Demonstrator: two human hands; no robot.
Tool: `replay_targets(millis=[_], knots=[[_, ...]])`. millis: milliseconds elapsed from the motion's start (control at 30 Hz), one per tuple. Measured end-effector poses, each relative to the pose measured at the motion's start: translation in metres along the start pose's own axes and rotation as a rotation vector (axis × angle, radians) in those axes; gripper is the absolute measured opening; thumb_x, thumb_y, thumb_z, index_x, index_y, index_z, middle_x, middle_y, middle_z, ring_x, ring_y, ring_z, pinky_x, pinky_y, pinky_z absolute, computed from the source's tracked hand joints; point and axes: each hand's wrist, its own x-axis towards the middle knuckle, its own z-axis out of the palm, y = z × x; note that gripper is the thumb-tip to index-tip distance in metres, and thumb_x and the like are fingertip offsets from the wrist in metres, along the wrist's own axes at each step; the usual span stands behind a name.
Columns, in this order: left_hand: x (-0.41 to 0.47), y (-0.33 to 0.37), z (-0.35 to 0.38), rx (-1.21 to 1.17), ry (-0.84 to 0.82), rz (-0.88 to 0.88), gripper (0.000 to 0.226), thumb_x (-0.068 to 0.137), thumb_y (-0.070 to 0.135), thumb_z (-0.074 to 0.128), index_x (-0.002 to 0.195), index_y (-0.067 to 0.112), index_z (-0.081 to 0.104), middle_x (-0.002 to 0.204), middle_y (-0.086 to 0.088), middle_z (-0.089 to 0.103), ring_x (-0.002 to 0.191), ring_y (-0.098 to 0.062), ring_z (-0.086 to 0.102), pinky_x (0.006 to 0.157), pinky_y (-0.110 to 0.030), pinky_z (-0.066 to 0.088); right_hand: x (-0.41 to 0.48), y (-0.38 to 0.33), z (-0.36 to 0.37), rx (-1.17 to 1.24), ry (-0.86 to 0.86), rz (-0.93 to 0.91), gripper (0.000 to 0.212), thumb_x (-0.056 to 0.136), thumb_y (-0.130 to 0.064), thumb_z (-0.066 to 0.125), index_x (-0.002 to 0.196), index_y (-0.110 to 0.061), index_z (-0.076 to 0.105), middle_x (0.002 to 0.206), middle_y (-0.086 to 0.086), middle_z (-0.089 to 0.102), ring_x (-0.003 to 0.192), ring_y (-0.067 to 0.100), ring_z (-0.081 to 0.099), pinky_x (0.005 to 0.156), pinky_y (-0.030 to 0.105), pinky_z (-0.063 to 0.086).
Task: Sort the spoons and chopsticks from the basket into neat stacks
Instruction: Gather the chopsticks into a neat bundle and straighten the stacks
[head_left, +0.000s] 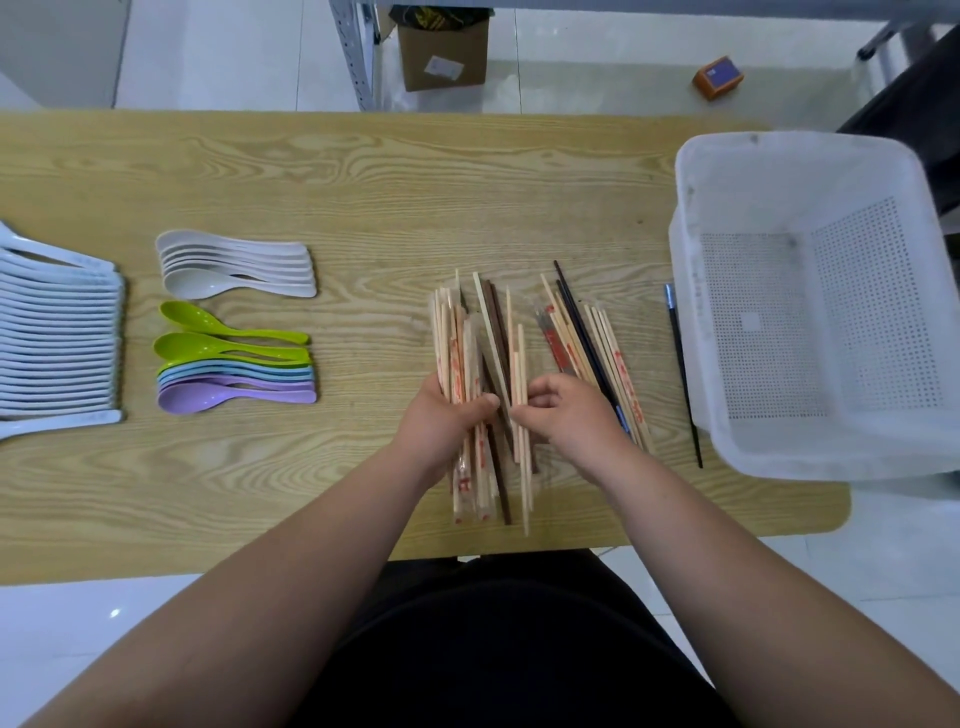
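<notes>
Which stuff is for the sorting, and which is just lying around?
For the job: chopsticks, spoons, basket, left hand and right hand, both holding chopsticks.
Just lying about: cardboard box and orange box, on the floor.

The wooden worktop (363, 171) carried pale blue spoons (57, 338), white spoons (234, 262) and coloured spoons (234, 369) at left, chopsticks (597, 338) in the middle, and a single dark chopstick (684, 374) beside the white basket (800, 150) at right.
</notes>
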Motion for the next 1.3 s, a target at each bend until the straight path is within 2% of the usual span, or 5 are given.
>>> replay_targets(millis=[133,333,567,800,1300], knots=[[-0.011,0.01,0.01,-0.23,-0.083,-0.04,0.033,0.09,0.008,0.072,0.12,0.007,0.06,0.108,-0.018,0.073,0.098,-0.033,0.072,0.079,-0.044,0.06,-0.009,-0.009,0.007,0.135,-0.003,-0.048,0.032,0.075,-0.039,0.084,0.093,-0.026,0.061,0.093,0.0,0.073,0.088,0.019,0.072,0.085,0.048,0.06],[-0.008,0.016,0.018,-0.265,-0.094,-0.047,0.042,0.083,0.0,0.075,0.121,-0.006,0.057,0.109,-0.03,0.069,0.1,-0.042,0.07,0.086,-0.05,0.058,-0.019,-0.012,0.008,0.097,0.099,-0.167,0.017,0.08,-0.025,0.083,0.092,-0.027,0.071,0.086,-0.007,0.073,0.079,0.005,0.068,0.072,0.027,0.058],[-0.002,0.018,0.025,-0.122,-0.025,-0.066,0.017,0.086,-0.01,0.062,0.1,0.0,0.059,0.079,-0.02,0.063,0.068,-0.029,0.066,0.067,-0.042,0.058,-0.015,0.001,-0.005,0.139,-0.008,-0.134,0.021,0.084,-0.029,0.08,0.101,-0.028,0.069,0.09,-0.006,0.072,0.085,0.013,0.071,0.086,0.039,0.06],[0.009,0.015,0.014,-0.135,0.081,-0.103,0.028,0.09,-0.004,0.064,0.112,0.004,0.05,0.077,-0.011,0.059,0.06,-0.018,0.065,0.061,-0.035,0.06,0.009,0.043,-0.054,-0.537,0.292,-0.092,0.033,0.097,-0.025,0.06,0.13,-0.019,0.06,0.121,0.001,0.059,0.102,0.017,0.06,0.083,0.032,0.051],[0.003,0.009,0.019,-0.132,0.094,-0.104,0.019,0.09,-0.005,0.062,0.103,0.008,0.057,0.075,-0.009,0.061,0.062,-0.019,0.064,0.063,-0.036,0.06,0.021,0.03,-0.04,-0.714,0.156,-0.084,0.02,0.096,-0.012,0.054,0.115,-0.014,0.059,0.098,0.005,0.06,0.082,0.024,0.059,0.07,0.036,0.052]])
